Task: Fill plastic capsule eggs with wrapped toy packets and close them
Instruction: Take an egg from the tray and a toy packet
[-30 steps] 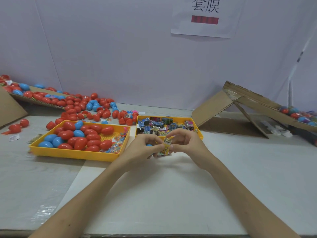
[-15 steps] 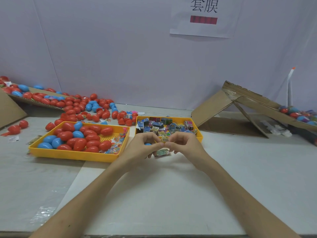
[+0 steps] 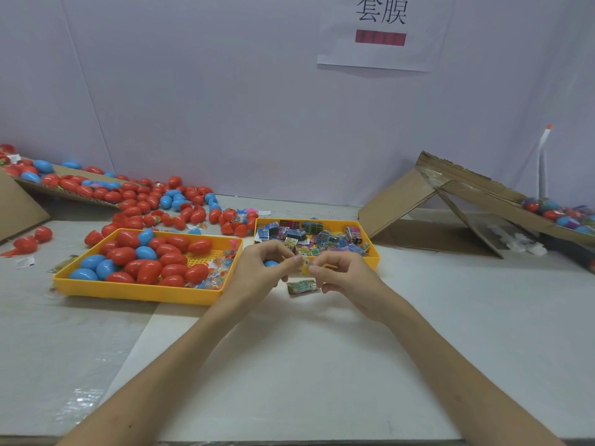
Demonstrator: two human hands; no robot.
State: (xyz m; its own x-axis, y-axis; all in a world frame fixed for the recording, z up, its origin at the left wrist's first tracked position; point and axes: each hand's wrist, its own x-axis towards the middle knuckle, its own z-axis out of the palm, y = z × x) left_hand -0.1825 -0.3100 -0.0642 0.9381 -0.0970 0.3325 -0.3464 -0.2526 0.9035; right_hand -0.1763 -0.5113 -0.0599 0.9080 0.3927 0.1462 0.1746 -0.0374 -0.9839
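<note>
Left hand (image 3: 257,268) and right hand (image 3: 341,275) meet fingertip to fingertip just above the table, both pinching a small yellow wrapped toy packet (image 3: 303,264) between them. The left hand's fingers are also curled round a blue plastic capsule egg (image 3: 270,263), tucked in the palm so that only a sliver of blue shows; I cannot tell whether it is a half or a whole shell. The right hand's other fingers are curled under and hold nothing else. Just below the hands a green wrapped packet (image 3: 302,286) lies flat on the pale grey table (image 3: 289,365). Right behind the hands stands a yellow plastic tray (image 3: 374,256) heaped with printed toy packets (image 3: 309,235). To its left, almost touching it, a larger yellow plastic tray (image 3: 138,293) holds red and blue capsule eggs (image 3: 174,260) with a few clear bags of coloured bits at its right end. More loose red and blue eggs (image 3: 180,204) are scattered behind that tray towards the wall. Off to the right a brown cardboard box flap (image 3: 399,201) leans like a tent, and a white paper sign (image 3: 380,33) hangs on the wall above.
</note>
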